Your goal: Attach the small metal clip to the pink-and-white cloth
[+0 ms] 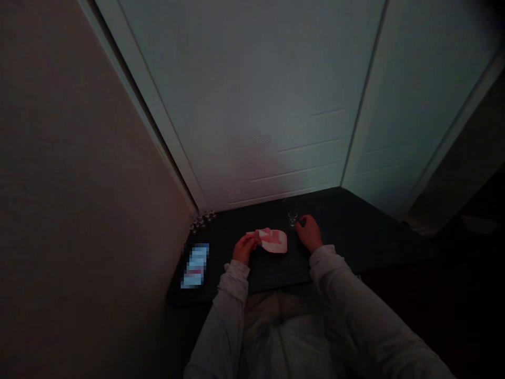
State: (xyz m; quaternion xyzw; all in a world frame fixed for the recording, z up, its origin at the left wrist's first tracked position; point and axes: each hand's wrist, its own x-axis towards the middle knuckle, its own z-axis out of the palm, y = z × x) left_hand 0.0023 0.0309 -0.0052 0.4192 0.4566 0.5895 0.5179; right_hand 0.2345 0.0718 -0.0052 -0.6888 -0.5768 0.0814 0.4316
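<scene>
My left hand (244, 248) has its fingers closed on the left edge of a pink and white soft piece (274, 241). It looks like a folded cloth or a packet; the dim light hides which. The piece spreads to the right over the black tabletop (276, 271). To its right, my right hand (310, 232) is bent, with a gap between thumb and forefinger. A small clear glass cup (292, 219) stands upright just left of those fingertips. Whether they touch the cup I cannot tell.
Several small clear glass cups (202, 220) stand together in the table's back left corner. A lit phone (195, 266), its screen blurred, lies at the left. White panels (252, 95) with embossed hearts rise behind the table, and a wall (98, 184) closes the left side.
</scene>
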